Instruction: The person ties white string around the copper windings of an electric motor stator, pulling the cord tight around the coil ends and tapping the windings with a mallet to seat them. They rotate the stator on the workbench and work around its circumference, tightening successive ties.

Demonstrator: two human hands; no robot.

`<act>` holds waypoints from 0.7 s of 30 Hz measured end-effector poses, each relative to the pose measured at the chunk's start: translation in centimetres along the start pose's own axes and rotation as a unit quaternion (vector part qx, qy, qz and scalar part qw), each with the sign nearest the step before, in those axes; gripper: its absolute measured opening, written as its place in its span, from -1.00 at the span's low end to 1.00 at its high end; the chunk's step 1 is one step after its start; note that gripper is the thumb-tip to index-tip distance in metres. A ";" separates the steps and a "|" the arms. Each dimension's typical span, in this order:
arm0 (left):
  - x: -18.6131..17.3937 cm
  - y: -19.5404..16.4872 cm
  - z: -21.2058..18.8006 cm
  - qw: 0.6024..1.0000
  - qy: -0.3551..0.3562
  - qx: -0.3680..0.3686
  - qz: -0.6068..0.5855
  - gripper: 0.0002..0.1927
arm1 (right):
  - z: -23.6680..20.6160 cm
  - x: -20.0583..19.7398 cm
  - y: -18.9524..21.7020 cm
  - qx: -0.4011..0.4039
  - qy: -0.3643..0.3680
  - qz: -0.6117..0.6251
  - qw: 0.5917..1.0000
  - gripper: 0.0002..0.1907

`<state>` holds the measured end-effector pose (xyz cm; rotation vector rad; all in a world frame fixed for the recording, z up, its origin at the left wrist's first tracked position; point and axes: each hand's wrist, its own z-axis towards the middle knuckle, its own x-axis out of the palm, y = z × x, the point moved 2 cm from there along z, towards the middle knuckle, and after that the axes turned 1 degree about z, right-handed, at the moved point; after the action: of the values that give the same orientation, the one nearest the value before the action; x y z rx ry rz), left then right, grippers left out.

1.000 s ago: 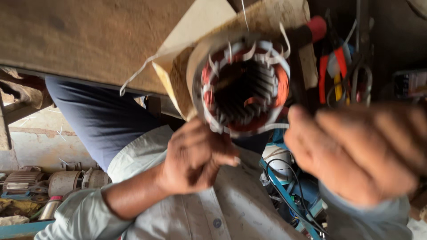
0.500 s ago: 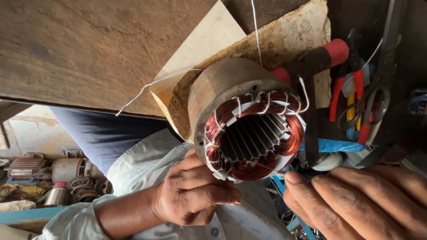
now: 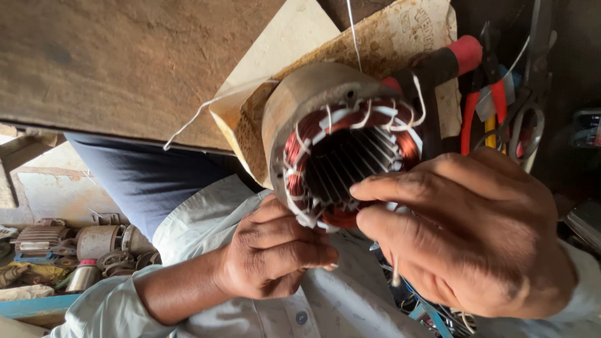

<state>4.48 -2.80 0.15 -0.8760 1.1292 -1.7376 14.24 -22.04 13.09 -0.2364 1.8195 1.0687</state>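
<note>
the motor stator [image 3: 313, 119], a round metal shell with copper windings [image 3: 307, 134] laced in white cord [image 3: 369, 116], sits on a sheet of brown cardboard [image 3: 400, 37] on the wooden bench [image 3: 125, 56], its open end toward the camera. the left hand [image 3: 272, 253] is curled closed just under the stator's lower rim, touching it. the right hand [image 3: 463, 231] covers the stator's right side, fingers [image 3: 400, 184] drawn narrow at the windings, pinching a thin white cord end. red-handled pliers [image 3: 482, 106] lie just beyond.
</note>
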 end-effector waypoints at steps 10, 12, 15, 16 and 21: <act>0.3 -1.4 -0.1 0.995 -0.023 0.015 0.097 -0.82 | -2.1 3.1 1.8 0.065 -0.140 0.035 0.987 -0.90; 0.6 -1.7 -0.2 0.993 -0.043 0.019 0.106 -0.84 | -3.0 3.7 1.6 0.067 -0.162 0.062 0.983 -0.90; 0.8 -2.4 -0.5 0.990 -0.051 0.041 0.126 -0.85 | -3.3 4.6 2.0 0.068 -0.179 0.073 0.979 -0.92; 0.8 -2.5 -0.6 0.989 -0.056 0.038 0.131 -0.86 | -3.2 4.7 2.2 0.069 -0.184 0.073 0.978 -0.92; 0.8 -3.1 -1.0 0.983 -0.075 0.046 0.158 -0.84 | -2.3 4.6 2.3 0.053 -0.222 0.010 0.974 -0.90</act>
<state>2.42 -2.56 2.85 -0.7146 1.0173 -1.4274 9.12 -21.11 10.98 0.0820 1.4691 0.9449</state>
